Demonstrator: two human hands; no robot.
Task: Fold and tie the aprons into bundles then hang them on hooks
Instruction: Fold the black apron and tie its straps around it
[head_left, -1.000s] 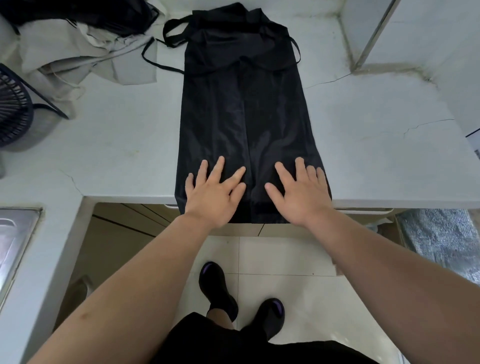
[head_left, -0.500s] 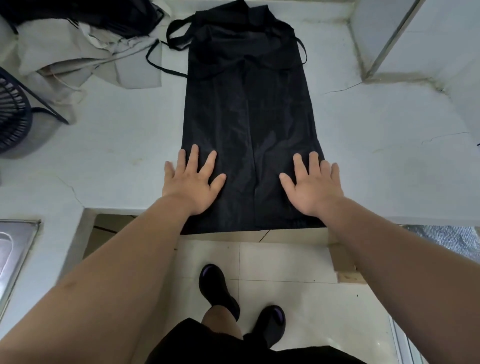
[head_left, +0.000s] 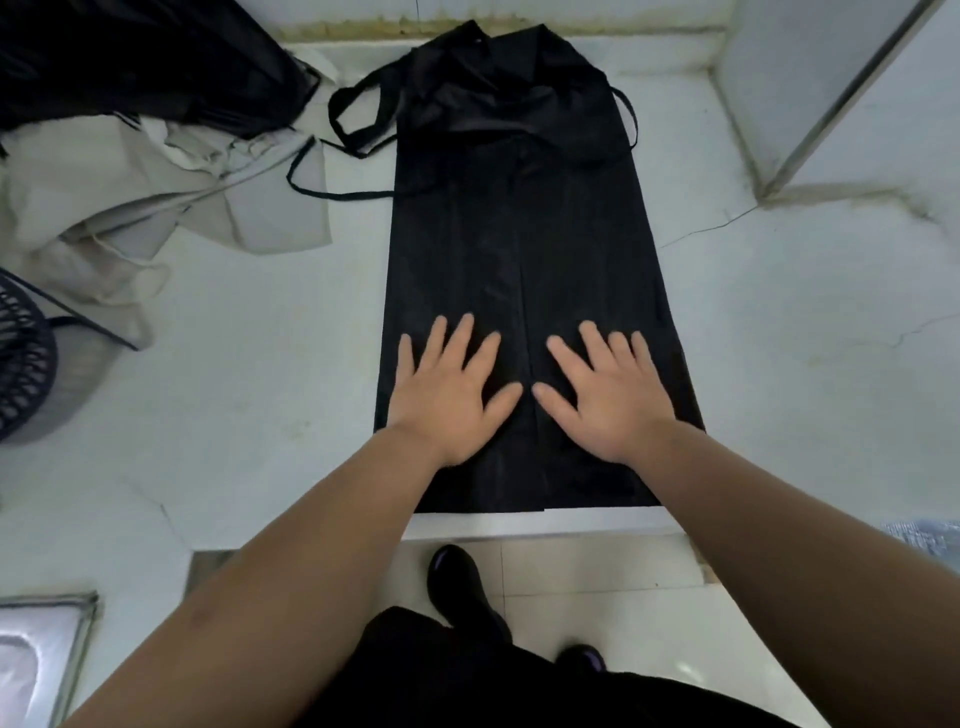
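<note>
Pale cracked surface (head_left: 260, 415); black apron (head_left: 519, 234), folded into a long narrow strip, lies flat along its middle, straps (head_left: 358, 124) loose at the far end. Left hand (head_left: 447, 395) and right hand (head_left: 608, 400) rest palm-down side by side on its near part; fingers (head_left: 460, 338) straight, spread apart, gripping nothing; beige cloth heap (head_left: 130, 197) far left.

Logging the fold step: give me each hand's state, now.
Left hand: open, flat on the black apron.
Right hand: open, flat on the same apron.

Soft even daylight, faint shadows, slight motion blur, wide-angle edge distortion
</note>
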